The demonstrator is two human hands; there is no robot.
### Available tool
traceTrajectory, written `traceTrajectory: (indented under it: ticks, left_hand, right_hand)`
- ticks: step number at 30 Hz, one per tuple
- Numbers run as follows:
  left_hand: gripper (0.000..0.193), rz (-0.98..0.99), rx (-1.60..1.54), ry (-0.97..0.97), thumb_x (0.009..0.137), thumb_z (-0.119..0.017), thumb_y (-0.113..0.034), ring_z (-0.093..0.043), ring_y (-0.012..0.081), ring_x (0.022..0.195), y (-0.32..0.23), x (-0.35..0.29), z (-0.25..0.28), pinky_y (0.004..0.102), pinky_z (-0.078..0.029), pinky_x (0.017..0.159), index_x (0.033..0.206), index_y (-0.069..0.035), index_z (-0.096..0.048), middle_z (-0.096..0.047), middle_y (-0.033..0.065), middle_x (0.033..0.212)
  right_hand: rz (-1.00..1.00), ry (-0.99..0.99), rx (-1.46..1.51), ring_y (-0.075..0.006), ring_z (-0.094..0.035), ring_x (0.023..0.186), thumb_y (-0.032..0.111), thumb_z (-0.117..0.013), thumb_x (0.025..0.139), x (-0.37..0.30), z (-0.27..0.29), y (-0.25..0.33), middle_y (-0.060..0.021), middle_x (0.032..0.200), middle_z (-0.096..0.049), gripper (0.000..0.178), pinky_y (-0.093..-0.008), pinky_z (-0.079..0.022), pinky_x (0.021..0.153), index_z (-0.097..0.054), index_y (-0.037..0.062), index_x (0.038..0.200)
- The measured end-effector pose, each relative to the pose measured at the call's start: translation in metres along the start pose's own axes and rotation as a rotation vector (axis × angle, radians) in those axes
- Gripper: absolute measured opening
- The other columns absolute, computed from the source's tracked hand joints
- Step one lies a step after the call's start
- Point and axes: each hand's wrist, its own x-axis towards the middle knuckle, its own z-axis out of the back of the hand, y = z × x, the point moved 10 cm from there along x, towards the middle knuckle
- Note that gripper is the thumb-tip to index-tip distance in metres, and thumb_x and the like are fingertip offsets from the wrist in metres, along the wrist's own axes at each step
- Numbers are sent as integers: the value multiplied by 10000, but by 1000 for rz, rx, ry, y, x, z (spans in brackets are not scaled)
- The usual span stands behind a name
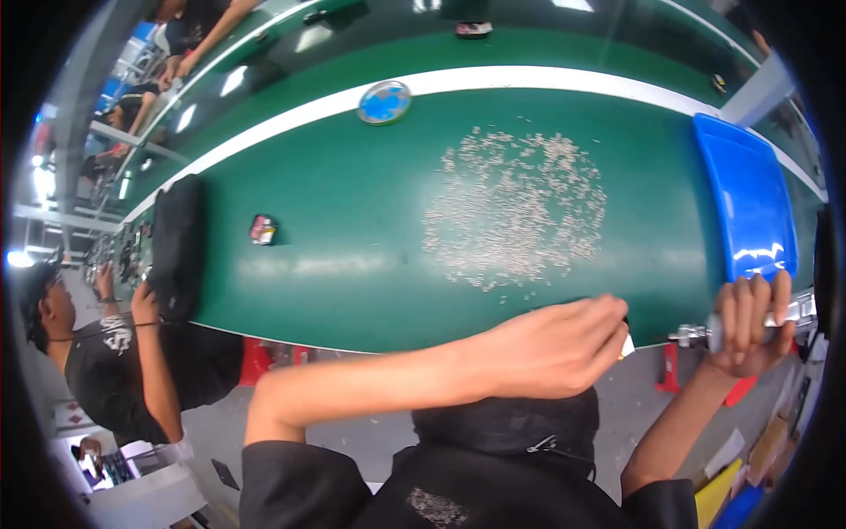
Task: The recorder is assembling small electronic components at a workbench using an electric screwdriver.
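My left hand (pixel 568 348) reaches across in front of me at the table's near edge, fingers pinched together. A small black and white piece (pixel 627 346) shows at its fingertips, mostly hidden by the hand. To its right, my right hand (pixel 749 326) is closed around a silver cylindrical tool (pixel 696 334), like a power screwdriver, its narrow tip pointing left toward the left hand. Beyond my hands, many tiny silvery pieces (pixel 520 212), perhaps small screws, lie scattered on the green tabletop (pixel 335 194).
A blue tray (pixel 749 194) stands at the right. A round dish with blue contents (pixel 384 103) sits by the white rail (pixel 529 79). A small black and pink part (pixel 263 229) lies left, near a black bag-like item (pixel 181 247). A co-worker (pixel 115 353) is at far left.
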Motion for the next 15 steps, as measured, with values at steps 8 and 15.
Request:
traceTrajectory:
  ticks: [8, 15]
  left_hand:
    - [490, 968, 687, -8, 766, -636, 38, -521, 364, 1074, 115, -171, 132, 428, -431, 913, 1235, -1, -501, -555, 165, 1206]
    - [307, 727, 440, -179, 702, -696, 48, -583, 306, 948, 117, -116, 114, 389, -486, 787, 998, 18, -618, -594, 129, 1041]
  right_hand:
    - [1, -205, 66, -93, -352, 420, 135, -473, 941, -29, 45, -18, -9, 569, -356, 143, -226, -325, 423, -389, 69, 846]
    - [-67, -344, 138, -104, -345, 430, 144, -444, 952, -38, 56, -50, -21, 576, -352, 162, -252, -327, 443, -359, 66, 839]
